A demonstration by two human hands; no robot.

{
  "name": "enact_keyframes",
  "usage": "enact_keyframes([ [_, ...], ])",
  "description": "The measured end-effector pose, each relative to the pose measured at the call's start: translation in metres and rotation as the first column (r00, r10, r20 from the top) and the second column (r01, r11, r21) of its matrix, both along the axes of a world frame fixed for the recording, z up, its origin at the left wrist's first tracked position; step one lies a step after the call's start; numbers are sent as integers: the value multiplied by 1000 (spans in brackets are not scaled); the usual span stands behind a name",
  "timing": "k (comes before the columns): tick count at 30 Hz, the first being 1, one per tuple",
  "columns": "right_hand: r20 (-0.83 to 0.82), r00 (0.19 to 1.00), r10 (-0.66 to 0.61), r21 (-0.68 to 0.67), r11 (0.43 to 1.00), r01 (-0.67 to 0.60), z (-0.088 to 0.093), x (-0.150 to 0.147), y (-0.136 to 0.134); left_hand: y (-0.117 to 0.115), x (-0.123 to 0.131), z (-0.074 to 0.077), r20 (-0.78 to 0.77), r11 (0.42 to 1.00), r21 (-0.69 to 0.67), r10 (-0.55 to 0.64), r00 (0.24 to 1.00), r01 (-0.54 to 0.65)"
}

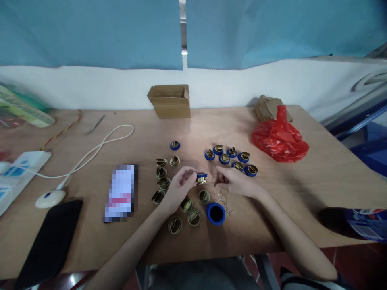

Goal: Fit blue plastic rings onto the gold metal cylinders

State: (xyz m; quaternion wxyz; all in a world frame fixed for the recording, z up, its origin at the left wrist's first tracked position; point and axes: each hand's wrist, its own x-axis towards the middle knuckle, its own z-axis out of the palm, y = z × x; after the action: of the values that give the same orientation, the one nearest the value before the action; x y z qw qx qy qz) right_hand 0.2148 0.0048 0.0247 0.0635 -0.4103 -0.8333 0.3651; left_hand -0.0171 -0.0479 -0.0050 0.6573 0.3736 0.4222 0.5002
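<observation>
My left hand (182,184) pinches a small round brass-coloured fitting (201,178) with a blue ring around it, held above the table. To its right, my right hand (231,180) has its fingers curled together; what they hold, if anything, is too small to make out. Thin loose wire rings (223,200) lie below that hand, beside an upright blue cylinder (215,213) with an open dark top. Several brass-coloured fittings without blue (175,224) lie around my left hand. Beyond my right hand sits a group of fittings with blue rings (224,158), and one more blue-ringed fitting (175,144) stands apart at the back.
A cardboard box (173,106) and a red plastic bag (279,139) stand toward the back. On the left are a phone with a lit screen (121,191), a black phone-like slab (51,241), a white cable (99,147) and a power strip (22,173). A bottle (356,223) lies at right.
</observation>
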Motion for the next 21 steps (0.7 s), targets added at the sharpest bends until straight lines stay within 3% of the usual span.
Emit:
enact_keyframes([
  [5, -38, 999, 14, 42, 999, -12, -5, -2, 1, -1, -1, 1, -22, 1000, 5, 0, 1000, 0],
  [13, -73, 991, -110, -24, 994, 109, -10, 0, 2, -3, -1, 4, -65, 1000, 5, -7, 998, 7],
  [21, -97, 991, -95, -11, 995, 94, -13, 0, 4, -3, 0, 6, -89, 999, 39, -23, 996, 26],
])
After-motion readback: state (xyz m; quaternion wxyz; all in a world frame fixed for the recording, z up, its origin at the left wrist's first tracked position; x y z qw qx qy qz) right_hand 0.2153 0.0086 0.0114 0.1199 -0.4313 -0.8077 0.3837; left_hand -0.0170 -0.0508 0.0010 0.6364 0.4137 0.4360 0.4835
